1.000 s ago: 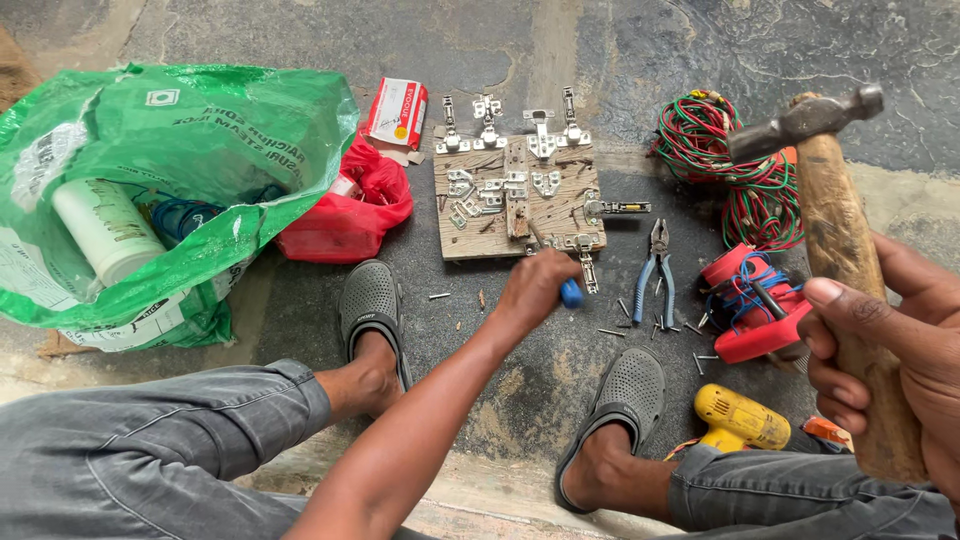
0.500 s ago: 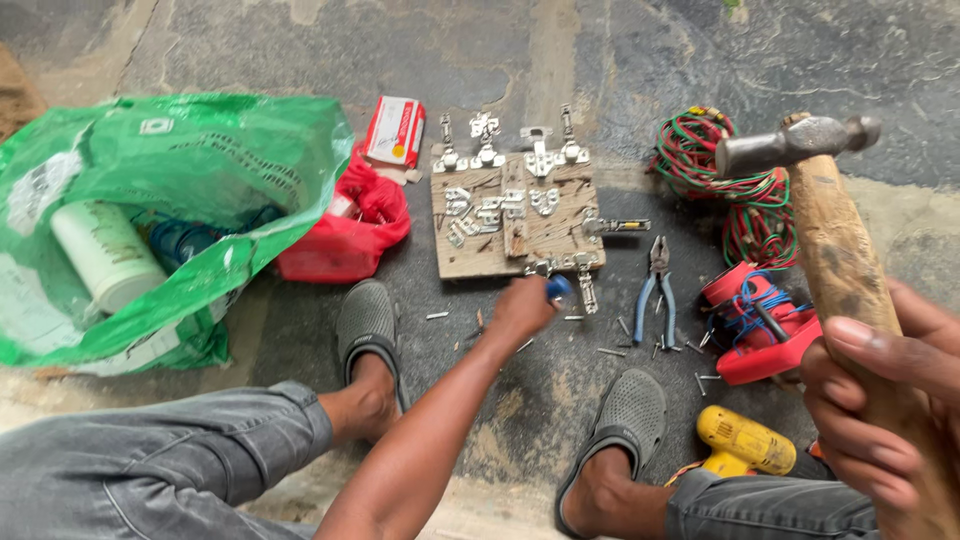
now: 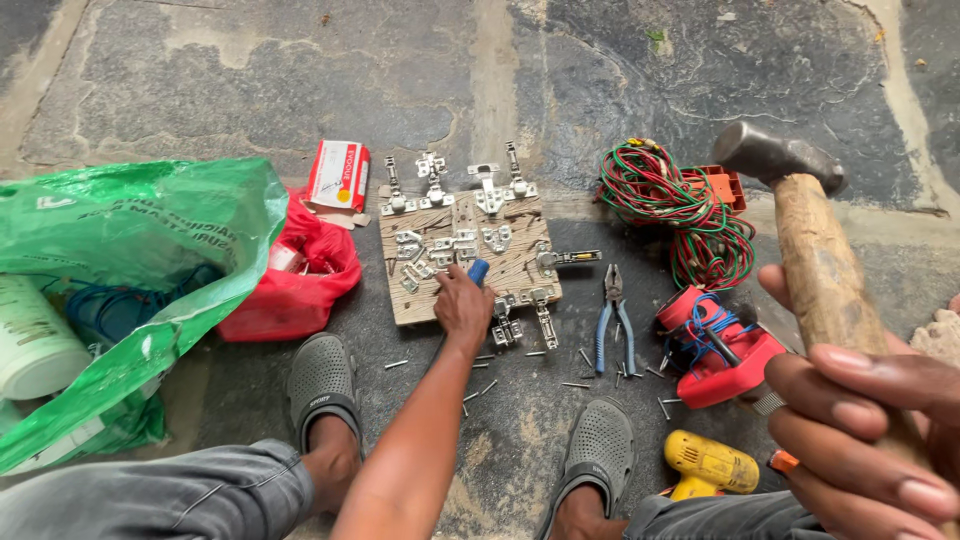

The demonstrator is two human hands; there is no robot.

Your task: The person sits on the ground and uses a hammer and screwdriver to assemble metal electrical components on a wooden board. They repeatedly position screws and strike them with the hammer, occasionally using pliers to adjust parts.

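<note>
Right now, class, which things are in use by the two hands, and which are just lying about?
In use:
- left hand with blue-handled tool on the wooden board of metal hinges
- right hand, grip closed on the wooden-handled steel hammer

Lying about:
- blue-handled pliers
- red-green wire coil
- yellow drill
- green plastic bag

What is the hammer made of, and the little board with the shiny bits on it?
The hammer in the right hand looks to have a dull dark metal head and a pale, worn wooden handle with visible grain. The board under the left hand seems to be rough, unpainted wood. The hinges look like bright silvery metal, since they gleam.
</note>
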